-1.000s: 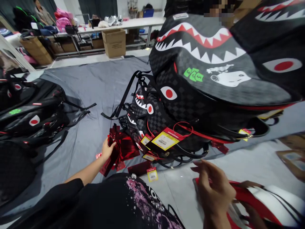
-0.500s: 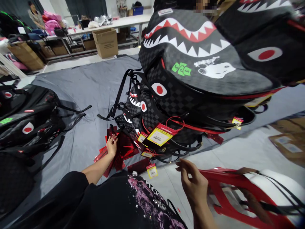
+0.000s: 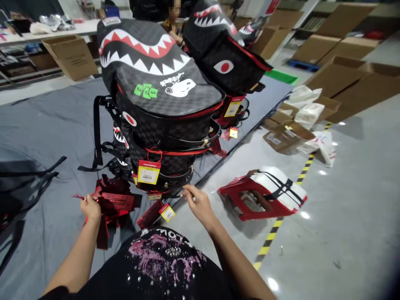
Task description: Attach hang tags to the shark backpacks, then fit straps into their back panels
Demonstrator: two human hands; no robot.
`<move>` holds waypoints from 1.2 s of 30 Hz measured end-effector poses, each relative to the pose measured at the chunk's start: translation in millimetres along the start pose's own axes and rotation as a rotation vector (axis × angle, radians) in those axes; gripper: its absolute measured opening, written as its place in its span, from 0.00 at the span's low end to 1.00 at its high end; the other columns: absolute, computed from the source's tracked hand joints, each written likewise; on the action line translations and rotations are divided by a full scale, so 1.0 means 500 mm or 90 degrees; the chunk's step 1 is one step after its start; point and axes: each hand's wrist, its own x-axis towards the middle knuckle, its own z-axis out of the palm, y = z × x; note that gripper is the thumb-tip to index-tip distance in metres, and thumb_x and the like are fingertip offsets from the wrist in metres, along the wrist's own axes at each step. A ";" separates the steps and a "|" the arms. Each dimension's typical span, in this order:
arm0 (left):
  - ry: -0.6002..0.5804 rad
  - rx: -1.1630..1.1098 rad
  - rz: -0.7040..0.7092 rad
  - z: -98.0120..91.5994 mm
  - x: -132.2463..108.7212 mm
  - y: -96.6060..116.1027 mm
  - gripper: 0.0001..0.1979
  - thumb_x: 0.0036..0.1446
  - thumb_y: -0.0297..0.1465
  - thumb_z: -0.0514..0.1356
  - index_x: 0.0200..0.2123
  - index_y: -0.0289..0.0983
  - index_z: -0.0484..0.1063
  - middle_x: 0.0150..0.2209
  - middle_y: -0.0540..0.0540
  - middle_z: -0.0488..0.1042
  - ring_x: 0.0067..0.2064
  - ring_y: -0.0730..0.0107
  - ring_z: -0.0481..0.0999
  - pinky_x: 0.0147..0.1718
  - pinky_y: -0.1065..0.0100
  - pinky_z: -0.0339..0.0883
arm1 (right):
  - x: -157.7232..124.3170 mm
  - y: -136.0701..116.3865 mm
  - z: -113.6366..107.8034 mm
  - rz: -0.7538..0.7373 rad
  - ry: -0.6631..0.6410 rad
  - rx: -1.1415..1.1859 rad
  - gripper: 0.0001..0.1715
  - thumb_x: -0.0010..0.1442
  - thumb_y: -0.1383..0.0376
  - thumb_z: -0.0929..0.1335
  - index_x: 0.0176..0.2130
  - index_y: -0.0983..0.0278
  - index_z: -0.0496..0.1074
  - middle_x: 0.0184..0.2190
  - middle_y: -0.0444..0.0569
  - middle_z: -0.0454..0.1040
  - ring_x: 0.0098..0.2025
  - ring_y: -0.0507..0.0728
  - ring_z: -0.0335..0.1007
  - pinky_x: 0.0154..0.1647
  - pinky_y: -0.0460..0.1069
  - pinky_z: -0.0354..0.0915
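A stack of black shark-face backpacks (image 3: 156,96) stands in front of me on a grey cloth (image 3: 46,121). Yellow and red hang tags (image 3: 148,172) dangle from their lower edges. My left hand (image 3: 90,207) is closed on a bundle of shiny red tags (image 3: 114,202) lying at the foot of the stack. My right hand (image 3: 198,202) reaches toward the bottom backpack's base, fingers pinched together near a strap; what they hold, if anything, I cannot make out. A loose yellow tag (image 3: 168,213) lies between my hands.
A red and white stool (image 3: 265,193) lies tipped on the grey floor to the right. Flat cardboard boxes (image 3: 340,75) and white bags (image 3: 308,110) lie beyond it. A second backpack stack (image 3: 221,50) stands behind, a person partly hidden there. A yellow-black floor stripe (image 3: 281,216) runs diagonally.
My view has swung right, showing the stool and cardboard. My right hand has moved from near the stool up to the base of the stack. My left hand stays on the red tags.
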 end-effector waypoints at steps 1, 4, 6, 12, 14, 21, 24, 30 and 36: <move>0.059 0.005 -0.029 -0.004 0.011 -0.008 0.13 0.67 0.36 0.55 0.47 0.33 0.69 0.40 0.46 0.73 0.38 0.70 0.74 0.38 0.64 0.73 | -0.007 0.010 -0.012 0.006 0.002 -0.003 0.13 0.65 0.64 0.60 0.44 0.62 0.72 0.34 0.49 0.80 0.34 0.55 0.77 0.37 0.49 0.71; 0.149 0.038 -0.055 -0.017 0.050 -0.029 0.10 0.67 0.28 0.48 0.39 0.31 0.69 0.28 0.50 0.68 0.31 0.72 0.72 0.36 0.68 0.69 | -0.033 0.044 -0.045 0.055 0.017 -0.016 0.13 0.64 0.62 0.61 0.43 0.62 0.71 0.33 0.50 0.79 0.31 0.56 0.77 0.33 0.49 0.71; 0.174 0.063 -0.049 -0.027 0.075 -0.041 0.10 0.65 0.26 0.48 0.36 0.33 0.68 0.26 0.51 0.67 0.32 0.70 0.72 0.37 0.68 0.67 | -0.053 0.065 -0.059 0.099 0.031 -0.020 0.13 0.63 0.61 0.61 0.42 0.63 0.71 0.31 0.50 0.79 0.27 0.56 0.76 0.29 0.49 0.70; 0.151 0.142 -0.080 -0.036 0.096 -0.072 0.04 0.60 0.25 0.53 0.35 0.33 0.67 0.32 0.45 0.73 0.41 0.62 0.74 0.49 0.56 0.66 | -0.102 0.087 -0.076 0.157 -0.007 -0.084 0.11 0.61 0.62 0.61 0.40 0.62 0.70 0.29 0.50 0.79 0.25 0.56 0.75 0.29 0.49 0.69; 0.150 0.167 -0.102 -0.032 0.088 -0.084 0.07 0.59 0.25 0.54 0.39 0.30 0.68 0.40 0.38 0.75 0.47 0.55 0.74 0.53 0.50 0.64 | -0.105 0.091 -0.084 0.156 -0.058 -0.114 0.11 0.61 0.63 0.61 0.39 0.62 0.70 0.29 0.50 0.79 0.26 0.56 0.75 0.31 0.49 0.68; 0.193 0.244 -0.045 -0.027 -0.045 -0.093 0.42 0.55 0.35 0.61 0.65 0.20 0.48 0.69 0.23 0.45 0.70 0.43 0.45 0.68 0.50 0.39 | -0.082 0.140 -0.113 0.157 -0.177 -0.169 0.14 0.61 0.61 0.60 0.42 0.62 0.71 0.32 0.51 0.79 0.31 0.57 0.75 0.34 0.49 0.67; 0.133 0.294 0.089 0.004 -0.161 -0.079 0.37 0.60 0.42 0.54 0.65 0.24 0.52 0.65 0.27 0.56 0.68 0.44 0.52 0.66 0.47 0.44 | -0.073 0.171 -0.121 0.170 -0.228 -0.134 0.16 0.63 0.61 0.59 0.43 0.62 0.72 0.33 0.51 0.78 0.33 0.58 0.75 0.38 0.49 0.66; -0.316 0.271 0.166 0.158 -0.390 -0.019 0.19 0.61 0.45 0.51 0.39 0.39 0.74 0.34 0.44 0.78 0.37 0.58 0.78 0.39 0.63 0.69 | -0.076 0.319 -0.203 0.226 -0.155 -0.061 0.14 0.58 0.65 0.61 0.41 0.60 0.73 0.33 0.48 0.79 0.37 0.57 0.75 0.43 0.49 0.66; -0.618 0.226 0.265 0.395 -0.577 0.151 0.20 0.64 0.46 0.47 0.36 0.41 0.72 0.31 0.50 0.77 0.36 0.67 0.77 0.39 0.70 0.66 | -0.167 0.623 -0.408 0.407 0.020 0.068 0.16 0.52 0.52 0.61 0.27 0.60 0.68 0.24 0.48 0.75 0.27 0.57 0.74 0.31 0.51 0.70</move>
